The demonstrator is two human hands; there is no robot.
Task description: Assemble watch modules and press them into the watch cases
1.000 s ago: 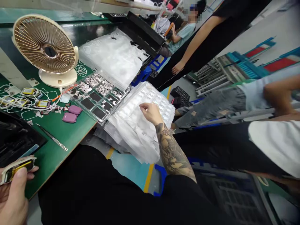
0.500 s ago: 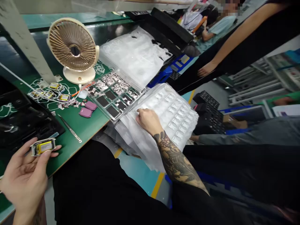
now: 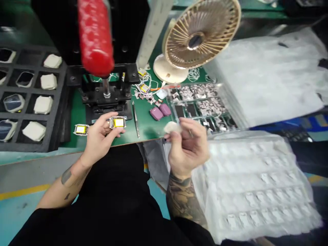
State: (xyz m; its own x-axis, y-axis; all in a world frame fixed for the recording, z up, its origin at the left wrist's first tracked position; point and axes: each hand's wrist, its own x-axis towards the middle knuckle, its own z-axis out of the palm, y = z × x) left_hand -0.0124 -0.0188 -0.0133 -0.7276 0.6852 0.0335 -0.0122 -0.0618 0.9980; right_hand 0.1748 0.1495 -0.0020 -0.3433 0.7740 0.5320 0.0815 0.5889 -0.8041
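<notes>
My left hand grips an open smartwatch case by its edges; a yellow-edged battery shows inside. In my right hand a small whitish cover is pinched between thumb and fingers, blurred by motion. The two hands are apart, over the front edge of the green bench. Another open watch case with a battery lies left of my left hand. To the right of my right hand is a clear plastic tray with rows of pale covers.
A black press with a red handle stands ahead. Black foam trays of watch cases sit left. Tweezers, two purple cases, a fan and a compartment box of small parts are on the bench.
The view has swung left to the press and foam trays. My right hand has come away from the plastic tray with a whitish cover; my left hand still holds the watch case.
</notes>
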